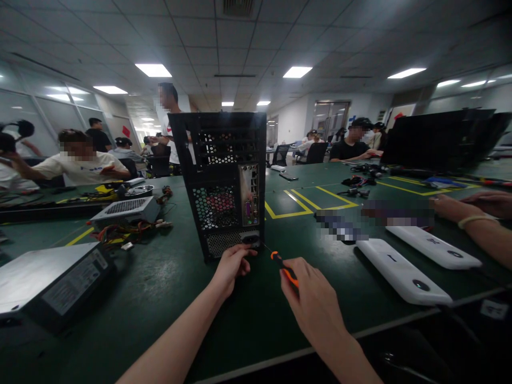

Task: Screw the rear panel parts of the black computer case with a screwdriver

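A black computer case (230,176) stands upright in front of me with its back panel facing me. A metal port plate (248,194) is on its right side, and a perforated power supply (224,244) fills the bottom. My left hand (234,264) is at the bottom right of the power supply, beside its power socket, with curled fingers; anything between them is hidden. My right hand (310,288) grips a screwdriver (285,266) by its black and orange handle. The thin shaft points up and left, its tip close to the case's lower right corner.
Left of the case lie a loose power supply (128,210) with bundled cables and a larger metal box (60,282). On the right are white power banks (404,272), blurred dark objects and another person's hands (460,210). A black monitor (438,138) stands behind; several people sit beyond.
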A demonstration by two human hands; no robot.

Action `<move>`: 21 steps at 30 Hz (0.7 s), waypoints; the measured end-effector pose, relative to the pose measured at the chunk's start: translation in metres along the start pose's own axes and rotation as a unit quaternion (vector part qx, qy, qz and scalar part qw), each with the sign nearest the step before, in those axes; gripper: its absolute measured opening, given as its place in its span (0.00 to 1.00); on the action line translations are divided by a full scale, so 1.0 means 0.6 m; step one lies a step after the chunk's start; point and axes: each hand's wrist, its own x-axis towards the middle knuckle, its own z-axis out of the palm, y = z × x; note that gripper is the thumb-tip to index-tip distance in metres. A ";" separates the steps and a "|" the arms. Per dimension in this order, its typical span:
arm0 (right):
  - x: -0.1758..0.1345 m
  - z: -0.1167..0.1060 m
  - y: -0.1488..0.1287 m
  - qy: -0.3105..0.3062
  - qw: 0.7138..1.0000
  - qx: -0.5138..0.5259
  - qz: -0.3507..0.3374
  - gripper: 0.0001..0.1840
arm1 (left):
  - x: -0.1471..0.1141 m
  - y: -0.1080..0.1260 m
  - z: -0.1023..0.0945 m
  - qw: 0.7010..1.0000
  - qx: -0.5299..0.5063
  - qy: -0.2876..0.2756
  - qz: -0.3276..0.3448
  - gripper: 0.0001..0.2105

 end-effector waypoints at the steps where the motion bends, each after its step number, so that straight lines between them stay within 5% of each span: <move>1: -0.001 -0.001 -0.002 -0.016 1.000 0.004 -0.019 0.07 | 0.000 0.000 0.000 1.000 -0.001 0.001 0.000 0.13; 9: -0.002 -0.001 -0.021 -0.033 0.993 0.115 0.017 0.09 | 0.002 -0.002 0.000 1.000 -0.005 -0.001 0.004 0.13; 21: -0.018 0.022 -0.009 0.016 0.988 0.140 0.061 0.10 | 0.001 -0.002 -0.002 1.000 -0.006 -0.003 0.009 0.13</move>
